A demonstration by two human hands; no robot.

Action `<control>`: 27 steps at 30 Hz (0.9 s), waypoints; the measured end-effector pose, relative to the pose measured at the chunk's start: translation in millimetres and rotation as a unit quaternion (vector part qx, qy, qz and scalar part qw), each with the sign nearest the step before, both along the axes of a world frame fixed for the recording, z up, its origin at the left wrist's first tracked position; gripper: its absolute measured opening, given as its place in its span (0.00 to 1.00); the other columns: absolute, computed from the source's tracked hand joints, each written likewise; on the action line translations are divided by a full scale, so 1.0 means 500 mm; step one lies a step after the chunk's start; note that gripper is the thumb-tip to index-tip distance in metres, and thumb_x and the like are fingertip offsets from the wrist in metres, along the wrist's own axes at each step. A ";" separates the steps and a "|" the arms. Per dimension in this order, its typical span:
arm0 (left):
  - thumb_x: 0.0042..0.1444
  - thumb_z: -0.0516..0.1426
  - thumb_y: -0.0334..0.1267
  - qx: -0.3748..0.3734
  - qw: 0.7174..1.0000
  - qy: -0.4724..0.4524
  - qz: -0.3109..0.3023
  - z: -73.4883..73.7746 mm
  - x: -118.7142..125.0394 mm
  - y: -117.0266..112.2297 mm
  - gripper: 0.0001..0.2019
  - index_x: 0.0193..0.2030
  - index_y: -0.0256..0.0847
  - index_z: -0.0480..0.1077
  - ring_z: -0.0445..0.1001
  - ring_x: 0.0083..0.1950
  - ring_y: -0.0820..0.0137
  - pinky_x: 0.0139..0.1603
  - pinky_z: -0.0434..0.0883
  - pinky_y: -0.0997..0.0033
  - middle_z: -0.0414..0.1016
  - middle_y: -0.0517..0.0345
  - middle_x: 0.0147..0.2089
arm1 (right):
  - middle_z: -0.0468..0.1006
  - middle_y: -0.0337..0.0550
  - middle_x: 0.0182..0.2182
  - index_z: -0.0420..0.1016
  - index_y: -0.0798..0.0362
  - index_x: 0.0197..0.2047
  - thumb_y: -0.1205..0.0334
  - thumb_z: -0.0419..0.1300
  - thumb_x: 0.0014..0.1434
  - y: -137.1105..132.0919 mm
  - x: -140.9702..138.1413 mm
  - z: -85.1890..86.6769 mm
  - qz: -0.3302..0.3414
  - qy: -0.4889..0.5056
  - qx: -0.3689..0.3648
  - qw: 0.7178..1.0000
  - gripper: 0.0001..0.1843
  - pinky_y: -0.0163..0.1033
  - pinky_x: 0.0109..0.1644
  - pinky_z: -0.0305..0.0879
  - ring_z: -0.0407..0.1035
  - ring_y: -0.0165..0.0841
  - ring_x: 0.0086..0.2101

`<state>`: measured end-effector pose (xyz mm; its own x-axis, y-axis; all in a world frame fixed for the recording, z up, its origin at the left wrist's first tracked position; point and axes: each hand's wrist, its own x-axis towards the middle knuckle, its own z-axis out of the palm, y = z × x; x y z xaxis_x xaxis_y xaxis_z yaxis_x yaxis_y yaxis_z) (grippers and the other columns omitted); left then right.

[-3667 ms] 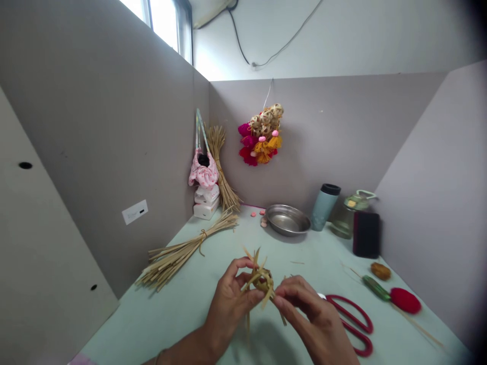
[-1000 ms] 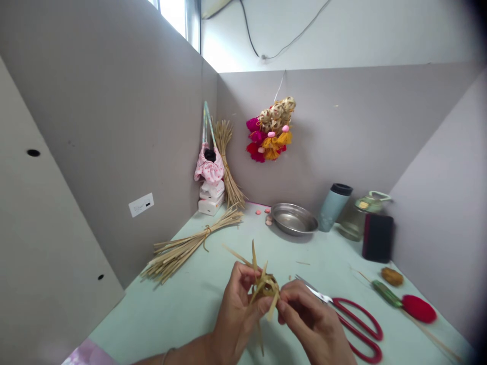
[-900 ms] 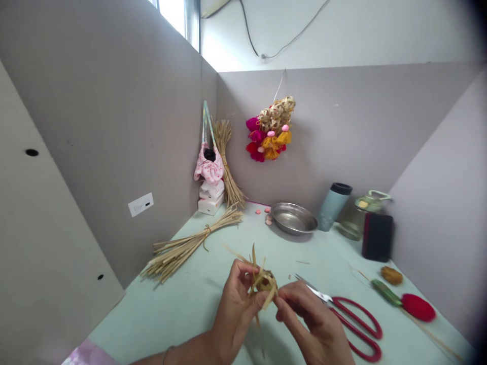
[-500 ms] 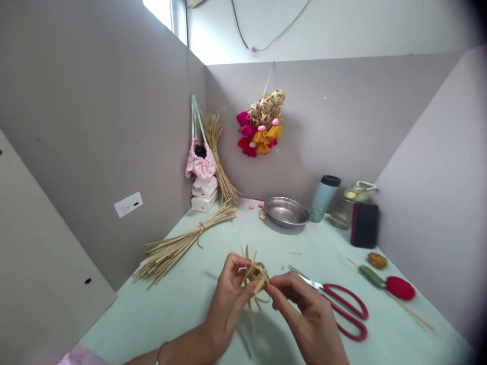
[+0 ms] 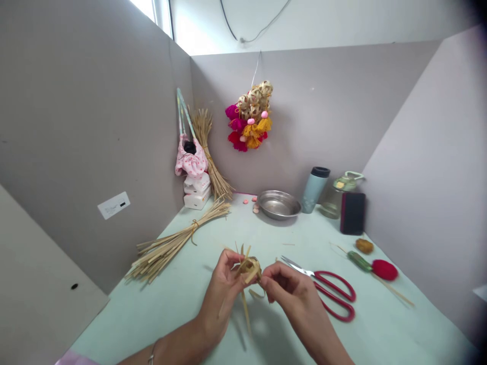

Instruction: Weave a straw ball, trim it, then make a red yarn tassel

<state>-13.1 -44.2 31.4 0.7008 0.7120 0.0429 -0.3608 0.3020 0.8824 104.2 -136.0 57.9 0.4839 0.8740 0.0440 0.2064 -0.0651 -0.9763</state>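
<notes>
A small, partly woven straw ball (image 5: 251, 268) is held up over the table, with loose flat strips sticking out above and below. My left hand (image 5: 221, 289) is closed round its left side, thumb in front and fingers behind. Thumb and forefinger of my right hand (image 5: 292, 290) are pinched together at the ball's right edge, on what looks like a strip end; the fingers partly hide it. Red-handled scissors (image 5: 335, 291) lie just right of my right hand, blades pointing to the back left.
Bundled straw strips (image 5: 171, 243) lie at left; another bundle (image 5: 211, 157) leans in the corner. Behind are a steel bowl (image 5: 279, 214), a tumbler (image 5: 315, 190), a green-lidded bottle (image 5: 335, 200) and a phone (image 5: 352, 214). Red yarn (image 5: 384, 269) lies right. Tasselled woven balls (image 5: 253, 116) hang on the wall.
The whole view has shifted, so the surroundings appear further left and slightly higher. Both hands stay at the straw ball; my right hand's fingers have moved slightly at its right edge.
</notes>
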 end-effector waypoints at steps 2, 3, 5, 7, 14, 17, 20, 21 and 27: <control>0.53 0.66 0.39 0.023 0.999 0.002 0.022 -0.011 0.003 0.004 0.17 0.40 0.42 0.60 0.70 0.42 0.72 0.46 0.67 0.70 0.71 0.61 0.39 | 0.68 0.35 0.20 0.72 0.54 0.27 0.54 0.62 0.55 0.002 0.002 0.000 0.001 0.017 -0.008 1.000 0.12 0.36 0.31 0.55 0.60 0.30 0.25; 0.52 0.66 0.39 0.033 0.999 -0.004 0.030 -0.017 0.004 0.006 0.17 0.40 0.42 0.61 0.70 0.42 0.72 0.45 0.67 0.71 0.71 0.61 0.39 | 0.68 0.35 0.20 0.72 0.54 0.27 0.53 0.62 0.54 0.003 0.003 0.000 0.003 0.021 -0.014 1.000 0.13 0.36 0.31 0.54 0.59 0.30 0.25; 0.50 0.67 0.39 0.044 0.998 -0.025 0.036 -0.025 0.006 0.009 0.18 0.41 0.43 0.62 0.70 0.41 0.73 0.44 0.67 0.71 0.71 0.61 0.39 | 0.68 0.35 0.20 0.73 0.54 0.27 0.52 0.62 0.54 0.003 0.004 0.001 0.011 0.026 -0.029 0.999 0.14 0.36 0.31 0.53 0.59 0.31 0.25; 0.49 0.68 0.40 0.046 0.998 -0.043 0.032 -0.030 0.007 0.011 0.19 0.40 0.43 0.61 0.70 0.40 0.72 0.43 0.67 0.71 0.71 0.60 0.39 | 0.68 0.35 0.19 0.73 0.55 0.27 0.51 0.62 0.54 0.002 0.006 0.003 0.021 0.029 -0.042 0.998 0.15 0.37 0.31 0.53 0.59 0.31 0.25; 0.50 0.67 0.39 0.052 0.997 -0.046 0.016 -0.026 0.010 0.008 0.18 0.39 0.43 0.62 0.71 0.42 0.71 0.45 0.68 0.70 0.72 0.58 0.39 | 0.67 0.35 0.21 0.74 0.54 0.28 0.48 0.63 0.55 -0.001 0.008 0.001 0.021 0.037 -0.025 0.999 0.16 0.37 0.33 0.54 0.60 0.31 0.27; 0.49 0.68 0.38 0.047 0.997 -0.042 0.033 -0.024 0.010 0.006 0.18 0.38 0.43 0.61 0.71 0.41 0.72 0.43 0.67 0.71 0.71 0.60 0.39 | 0.69 0.35 0.21 0.75 0.53 0.29 0.46 0.63 0.55 -0.002 0.004 -0.005 0.007 0.040 -0.013 0.999 0.17 0.37 0.34 0.56 0.61 0.32 0.27; 0.49 0.68 0.39 0.054 0.997 -0.036 0.047 -0.023 0.006 0.006 0.18 0.38 0.43 0.62 0.71 0.43 0.72 0.44 0.67 0.72 0.71 0.60 0.39 | 0.71 0.36 0.22 0.76 0.52 0.30 0.46 0.64 0.56 -0.002 0.001 -0.005 0.001 0.054 -0.007 0.999 0.17 0.36 0.35 0.58 0.64 0.32 0.28; 0.50 0.67 0.39 0.057 0.997 -0.036 0.048 -0.021 0.004 0.007 0.18 0.39 0.43 0.62 0.71 0.43 0.71 0.45 0.67 0.71 0.71 0.60 0.39 | 0.72 0.36 0.22 0.76 0.52 0.30 0.46 0.64 0.56 -0.002 0.000 -0.003 0.006 0.057 -0.005 0.998 0.17 0.36 0.37 0.60 0.65 0.32 0.29; 0.51 0.66 0.41 0.050 0.997 -0.014 0.057 -0.006 -0.005 0.010 0.17 0.41 0.43 0.62 0.71 0.44 0.69 0.46 0.67 0.70 0.72 0.59 0.39 | 0.79 0.37 0.28 0.77 0.50 0.38 0.50 0.68 0.54 0.000 -0.004 0.001 0.043 0.125 0.024 0.991 0.14 0.36 0.42 0.65 0.71 0.33 0.34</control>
